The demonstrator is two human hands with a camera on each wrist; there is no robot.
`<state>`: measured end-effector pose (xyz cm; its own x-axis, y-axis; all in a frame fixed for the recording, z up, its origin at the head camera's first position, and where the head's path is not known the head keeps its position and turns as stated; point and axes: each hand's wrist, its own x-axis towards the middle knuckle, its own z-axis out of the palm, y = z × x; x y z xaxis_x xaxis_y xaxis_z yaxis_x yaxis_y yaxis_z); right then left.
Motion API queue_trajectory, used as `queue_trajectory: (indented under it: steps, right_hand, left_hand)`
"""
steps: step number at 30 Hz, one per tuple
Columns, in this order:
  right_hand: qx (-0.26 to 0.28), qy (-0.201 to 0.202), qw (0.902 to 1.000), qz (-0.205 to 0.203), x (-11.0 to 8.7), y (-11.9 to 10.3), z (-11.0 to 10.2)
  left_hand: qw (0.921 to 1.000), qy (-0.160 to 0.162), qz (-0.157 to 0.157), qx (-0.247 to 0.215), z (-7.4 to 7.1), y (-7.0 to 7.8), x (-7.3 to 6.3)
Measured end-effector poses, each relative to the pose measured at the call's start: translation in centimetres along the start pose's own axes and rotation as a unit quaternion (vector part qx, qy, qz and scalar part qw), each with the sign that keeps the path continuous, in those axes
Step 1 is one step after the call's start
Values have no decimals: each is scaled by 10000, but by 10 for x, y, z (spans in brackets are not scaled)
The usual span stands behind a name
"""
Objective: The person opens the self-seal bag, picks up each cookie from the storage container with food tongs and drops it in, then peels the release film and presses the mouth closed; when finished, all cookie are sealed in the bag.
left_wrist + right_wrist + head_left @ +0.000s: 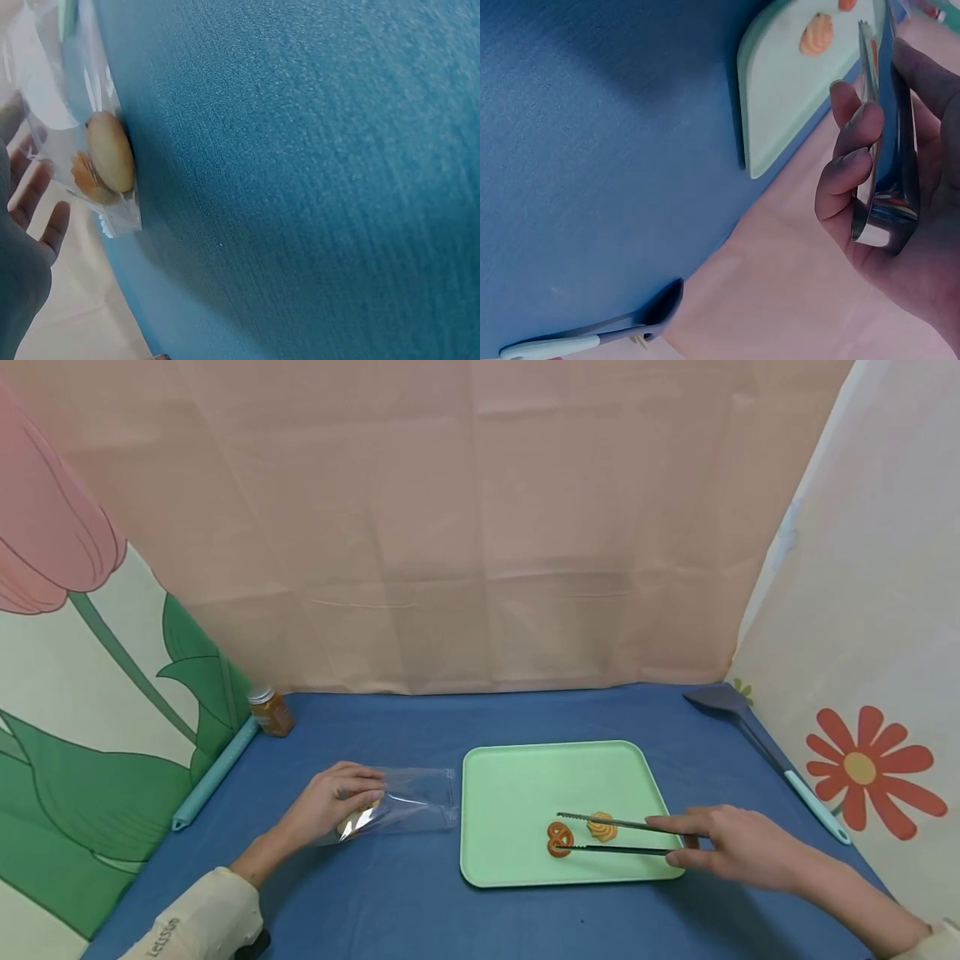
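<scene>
My left hand (330, 802) grips a clear plastic bag (426, 800) that lies to the left of the green tray (525, 768), its far end pointing at the tray. Inside the bag, the left wrist view shows a pale oval piece (111, 154) and an orange-brown piece (88, 178). With my right hand (731, 847) I hold metal tongs (622, 850), their arms spread over the tray. The lower arm's tip overlaps a brown pretzel (558, 833); the upper arm crosses above a swirled yellow cookie (602, 832) beside it.
At the back left stands a jar (272, 714) with a silver lid, near a light-blue handle (213, 777) along the left wall. A dark spatula (765, 747) with a light-blue grip lies along the right wall. Blue cloth (420, 910) covers the table.
</scene>
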<state>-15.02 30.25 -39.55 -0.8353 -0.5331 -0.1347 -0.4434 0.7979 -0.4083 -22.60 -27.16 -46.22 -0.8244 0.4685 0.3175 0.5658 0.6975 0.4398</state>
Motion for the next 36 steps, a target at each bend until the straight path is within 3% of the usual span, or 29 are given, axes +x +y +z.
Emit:
queue_trajectory:
  steps: [9,21,36]
  right_hand:
    - [-116,-39,9999,-21,-1,3,6]
    - [-173,12,9998,-51,1,8,12]
    - [124,-219,9996,91,6,17,12]
  left_hand:
    - [9999,76,-87,-57,2,0,1]
    - [9998,149,115,-14,1,1,0]
    - [9999,137,-61,16,-3,0,1]
